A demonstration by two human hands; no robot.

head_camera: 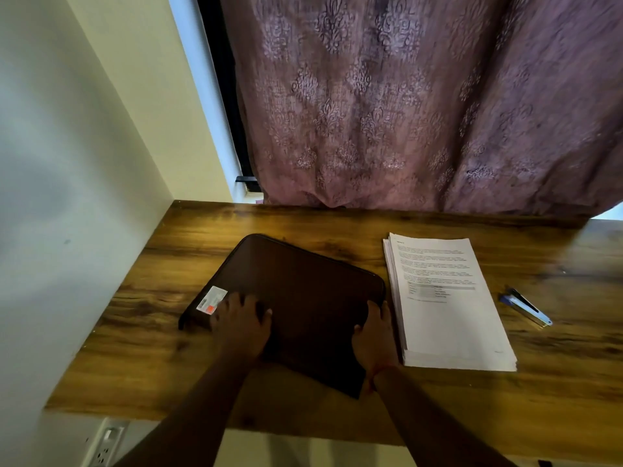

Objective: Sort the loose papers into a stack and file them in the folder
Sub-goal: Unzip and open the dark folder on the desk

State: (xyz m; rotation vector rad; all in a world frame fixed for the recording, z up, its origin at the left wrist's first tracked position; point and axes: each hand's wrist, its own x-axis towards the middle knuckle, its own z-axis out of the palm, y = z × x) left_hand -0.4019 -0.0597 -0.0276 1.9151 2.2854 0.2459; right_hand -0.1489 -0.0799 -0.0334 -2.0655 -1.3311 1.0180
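Note:
A dark brown zip folder [296,291] lies closed and turned at an angle on the wooden desk [337,224], with a white and orange label [211,299] near its left corner. My left hand [241,323] rests flat on the folder's near left part, fingers spread. My right hand [374,338] grips the folder's right edge, thumb on top. Just right of the folder a stack of white printed papers [448,308] lies squared up, text side up.
A blue stapler [526,306] lies to the right of the papers. A mauve patterned curtain [404,96] hangs behind the desk. A white wall [67,197] borders the desk's left side, with a power socket [104,443] below the desk's front edge.

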